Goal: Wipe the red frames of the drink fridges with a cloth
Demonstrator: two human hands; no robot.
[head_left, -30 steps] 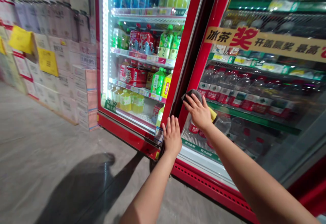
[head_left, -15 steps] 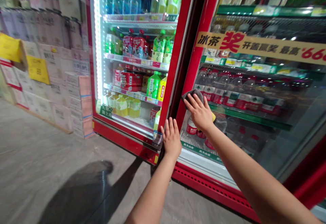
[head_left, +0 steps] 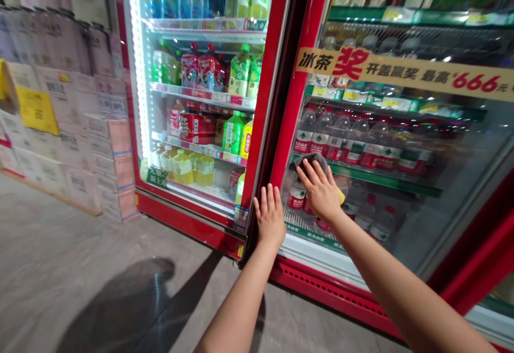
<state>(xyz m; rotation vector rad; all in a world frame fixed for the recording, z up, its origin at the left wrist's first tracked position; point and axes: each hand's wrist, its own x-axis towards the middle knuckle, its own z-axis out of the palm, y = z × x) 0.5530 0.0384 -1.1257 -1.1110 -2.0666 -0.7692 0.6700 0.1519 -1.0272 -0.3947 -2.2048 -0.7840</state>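
Under the spread fingers of my right hand (head_left: 322, 195) lies a dark grey cloth (head_left: 320, 160), pressed flat against the glass door (head_left: 405, 203) of the right-hand drinks fridge. A bit of yellow, perhaps the cloth's other side, shows at the edge of my palm. My left hand (head_left: 271, 222) holds nothing; its fingers are stretched out and it rests on the lower left part of the red door frame (head_left: 287, 128). Behind the glass, red-labelled water bottles (head_left: 371, 147) stand on a shelf close to my right hand.
A second lit fridge (head_left: 188, 224) with bottled drinks stands on the left, a dark gap between the two. A beige banner (head_left: 401, 72) crosses the right door. Stacked cartons (head_left: 116, 165) stand at far left on the grey floor (head_left: 96, 251).
My right hand and the cloth have moved a little right on the glass, away from the red frame. My left hand stays about where it was. The camera view has shifted slightly right.
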